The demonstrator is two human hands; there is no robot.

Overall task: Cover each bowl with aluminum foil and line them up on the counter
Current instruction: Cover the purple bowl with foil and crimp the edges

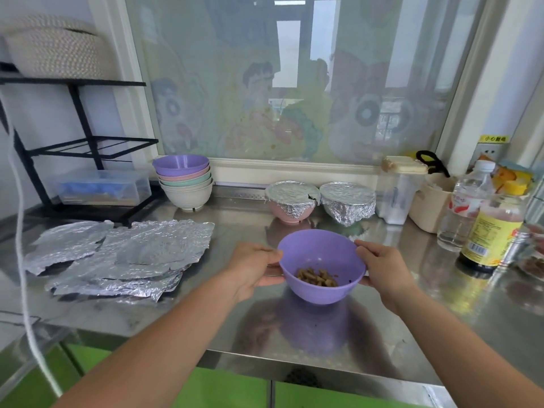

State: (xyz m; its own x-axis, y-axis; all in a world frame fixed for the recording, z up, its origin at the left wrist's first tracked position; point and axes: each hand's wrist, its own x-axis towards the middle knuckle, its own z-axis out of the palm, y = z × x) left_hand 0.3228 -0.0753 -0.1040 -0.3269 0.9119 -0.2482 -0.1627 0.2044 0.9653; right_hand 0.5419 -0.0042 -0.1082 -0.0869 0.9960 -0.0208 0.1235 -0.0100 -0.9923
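— Grip first?

— Both on the purple bowl (322, 260). Left hand (253, 269) curled round the left wall, thumb up at the rim, fingers underneath. Right hand (382, 269) the same on the right wall. Clamped from both sides, with nothing else held.

— Set down or lifted?

— Hard to tell. Low over the counter (206, 319), toward its front edge, reflection right beneath. Uncovered, with a small heap of brown food (316, 277) at the bottom.

— And the foil?

— Off to the left: a loose pile of foil sheets (117, 254), flat on the steel, well apart from the bowl, long side running left to right. Nearer the left hand, so probably a reach for that hand once freed, with the right steadying the bowl.

— The row?

— Straight behind, by the window sill: a pink covered bowl (291, 198), then a second covered bowl (347, 201) just beside it on the right; touching or not, impossible to say. Two done by the look of it, this one next. Space open to the left of the pink one.

— Anything else?

— A stack of empty bowls (184, 181) at the back, beyond the foil. Bottles (491, 231) along the right edge.
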